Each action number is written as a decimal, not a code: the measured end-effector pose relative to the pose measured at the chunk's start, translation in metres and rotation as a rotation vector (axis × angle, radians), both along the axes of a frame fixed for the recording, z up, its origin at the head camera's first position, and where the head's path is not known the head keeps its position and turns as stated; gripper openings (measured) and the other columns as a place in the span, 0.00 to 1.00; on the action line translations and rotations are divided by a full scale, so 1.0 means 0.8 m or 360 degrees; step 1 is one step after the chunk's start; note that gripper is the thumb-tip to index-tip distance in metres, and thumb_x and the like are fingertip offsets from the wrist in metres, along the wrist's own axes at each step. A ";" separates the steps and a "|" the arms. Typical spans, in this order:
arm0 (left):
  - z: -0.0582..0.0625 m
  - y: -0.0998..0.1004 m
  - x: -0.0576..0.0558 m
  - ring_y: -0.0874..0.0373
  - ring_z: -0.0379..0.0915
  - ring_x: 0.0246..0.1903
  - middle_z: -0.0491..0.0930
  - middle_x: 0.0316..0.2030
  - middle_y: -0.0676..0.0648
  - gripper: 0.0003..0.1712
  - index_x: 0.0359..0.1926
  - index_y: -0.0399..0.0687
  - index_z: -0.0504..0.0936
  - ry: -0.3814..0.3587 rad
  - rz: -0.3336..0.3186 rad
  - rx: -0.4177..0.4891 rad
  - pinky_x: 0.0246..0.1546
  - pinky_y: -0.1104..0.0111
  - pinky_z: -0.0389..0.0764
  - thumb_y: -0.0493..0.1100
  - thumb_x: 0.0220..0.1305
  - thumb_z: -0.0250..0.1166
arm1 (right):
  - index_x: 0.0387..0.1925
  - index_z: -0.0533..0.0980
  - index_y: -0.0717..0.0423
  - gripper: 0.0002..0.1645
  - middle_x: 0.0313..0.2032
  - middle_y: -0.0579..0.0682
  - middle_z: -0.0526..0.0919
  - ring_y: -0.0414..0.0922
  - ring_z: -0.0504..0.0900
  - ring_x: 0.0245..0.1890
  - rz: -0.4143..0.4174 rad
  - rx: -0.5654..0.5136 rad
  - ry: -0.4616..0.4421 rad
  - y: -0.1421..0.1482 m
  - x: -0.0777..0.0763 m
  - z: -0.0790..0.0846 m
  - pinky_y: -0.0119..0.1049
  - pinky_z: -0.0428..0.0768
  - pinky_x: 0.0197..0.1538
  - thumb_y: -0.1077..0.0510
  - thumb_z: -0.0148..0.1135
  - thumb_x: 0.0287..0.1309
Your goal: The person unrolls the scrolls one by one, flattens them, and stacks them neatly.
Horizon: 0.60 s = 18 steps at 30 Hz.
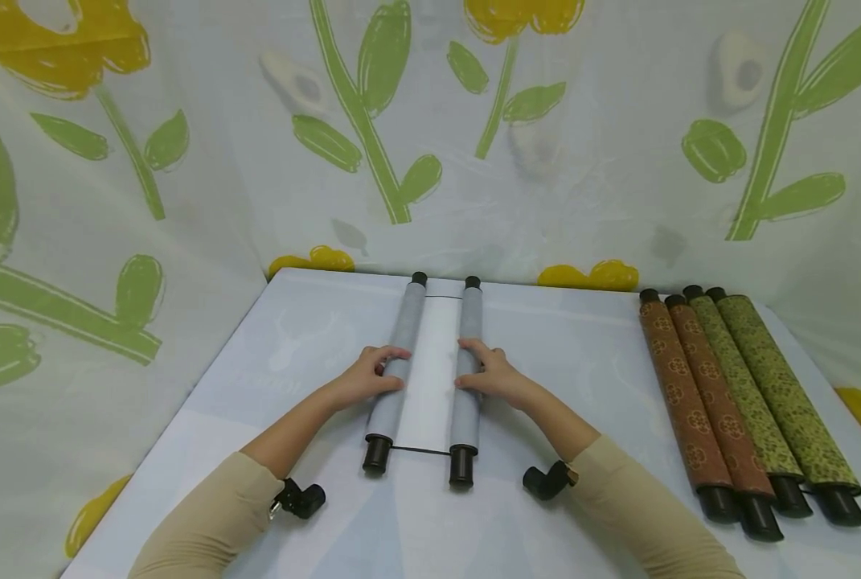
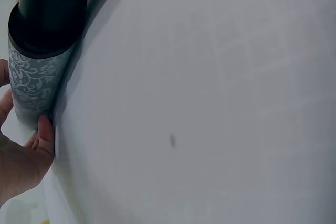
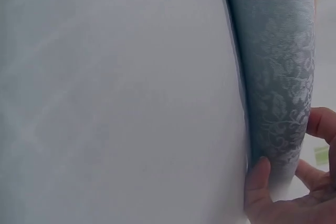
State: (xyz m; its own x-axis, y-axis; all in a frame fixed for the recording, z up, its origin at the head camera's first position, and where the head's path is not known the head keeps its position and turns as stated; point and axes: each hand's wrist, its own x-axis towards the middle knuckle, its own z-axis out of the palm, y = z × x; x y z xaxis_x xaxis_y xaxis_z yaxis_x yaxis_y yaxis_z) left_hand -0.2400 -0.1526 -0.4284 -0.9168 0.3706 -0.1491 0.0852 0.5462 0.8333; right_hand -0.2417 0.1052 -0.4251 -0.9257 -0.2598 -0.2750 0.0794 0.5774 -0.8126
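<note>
Head view, left hand (image 1: 365,376) pinched the left grey roll (image 1: 386,412), right hand (image 1: 498,376) pinched the right grey roll (image 1: 465,422), white paper (image 1: 432,354) lay between both hands.

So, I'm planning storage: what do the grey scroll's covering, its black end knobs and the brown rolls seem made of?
Grey covering: looks like woven brocade with a soft sheen; fine ribbing and a leafy pattern show.
Black end knobs: smooth and glossy, with highlights; perhaps plastic or lacquered wood.
Brown rolls: probably patterned fabric, given the repeating flower motif, though printed paper is possible; no weave shows.
</note>
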 end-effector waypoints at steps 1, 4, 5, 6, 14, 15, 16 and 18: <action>0.000 -0.001 0.000 0.53 0.60 0.37 0.58 0.47 0.38 0.29 0.60 0.50 0.72 -0.0001 -0.0001 -0.0005 0.36 0.67 0.65 0.40 0.55 0.64 | 0.69 0.59 0.46 0.42 0.54 0.67 0.58 0.54 0.68 0.45 0.0002 0.0002 -0.0004 0.001 0.000 0.000 0.39 0.71 0.42 0.55 0.63 0.53; 0.000 -0.001 -0.001 0.52 0.58 0.38 0.58 0.47 0.38 0.29 0.61 0.51 0.72 -0.0019 0.0011 -0.0014 0.36 0.66 0.64 0.40 0.54 0.61 | 0.70 0.58 0.46 0.43 0.55 0.68 0.57 0.55 0.68 0.44 -0.0002 0.0005 -0.0011 0.004 0.000 0.000 0.37 0.72 0.40 0.57 0.60 0.50; 0.000 0.000 -0.001 0.52 0.57 0.39 0.57 0.48 0.38 0.30 0.61 0.51 0.72 -0.0030 0.0017 -0.0020 0.36 0.66 0.63 0.39 0.54 0.60 | 0.70 0.57 0.46 0.44 0.55 0.68 0.57 0.56 0.68 0.45 -0.0005 0.0013 -0.0008 0.004 0.001 -0.001 0.37 0.71 0.40 0.57 0.59 0.49; 0.001 0.001 -0.001 0.51 0.57 0.39 0.57 0.49 0.38 0.30 0.61 0.52 0.72 -0.0040 0.0026 -0.0025 0.36 0.66 0.64 0.39 0.54 0.59 | 0.70 0.57 0.47 0.45 0.55 0.68 0.57 0.56 0.67 0.45 -0.0002 0.0021 -0.0003 0.004 0.001 -0.001 0.37 0.71 0.39 0.57 0.58 0.48; -0.001 0.005 -0.001 0.49 0.57 0.43 0.56 0.54 0.36 0.30 0.61 0.55 0.72 -0.0031 0.0053 -0.0079 0.39 0.63 0.64 0.42 0.55 0.63 | 0.71 0.56 0.46 0.45 0.55 0.69 0.56 0.55 0.69 0.41 0.0024 0.0052 -0.0014 0.001 -0.003 0.002 0.34 0.71 0.33 0.56 0.57 0.49; -0.002 0.006 0.000 0.49 0.57 0.44 0.56 0.54 0.36 0.30 0.61 0.54 0.72 -0.0023 0.0055 -0.0083 0.39 0.63 0.64 0.42 0.54 0.64 | 0.70 0.57 0.46 0.44 0.55 0.69 0.56 0.55 0.69 0.41 0.0026 0.0063 -0.0019 0.000 -0.003 0.003 0.34 0.71 0.33 0.56 0.57 0.49; -0.004 0.006 0.000 0.48 0.57 0.44 0.55 0.55 0.35 0.30 0.61 0.54 0.72 -0.0019 0.0057 -0.0085 0.39 0.63 0.64 0.42 0.54 0.65 | 0.69 0.58 0.46 0.43 0.55 0.69 0.56 0.55 0.69 0.41 0.0027 0.0074 -0.0023 0.000 -0.003 0.003 0.34 0.71 0.33 0.56 0.57 0.49; -0.005 0.007 0.000 0.47 0.58 0.45 0.55 0.55 0.35 0.30 0.60 0.53 0.72 -0.0016 0.0071 -0.0082 0.40 0.61 0.65 0.41 0.53 0.64 | 0.69 0.59 0.46 0.42 0.54 0.68 0.56 0.54 0.69 0.40 0.0027 0.0086 -0.0034 -0.001 -0.004 0.004 0.34 0.70 0.34 0.57 0.56 0.49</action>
State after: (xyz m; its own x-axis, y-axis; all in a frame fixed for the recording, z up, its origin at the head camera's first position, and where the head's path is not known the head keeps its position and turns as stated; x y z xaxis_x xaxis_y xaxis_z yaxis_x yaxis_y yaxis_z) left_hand -0.2400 -0.1470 -0.4322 -0.9305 0.3211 -0.1761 0.0519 0.5914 0.8047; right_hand -0.2449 0.1041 -0.4219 -0.9150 -0.2596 -0.3088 0.0862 0.6219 -0.7784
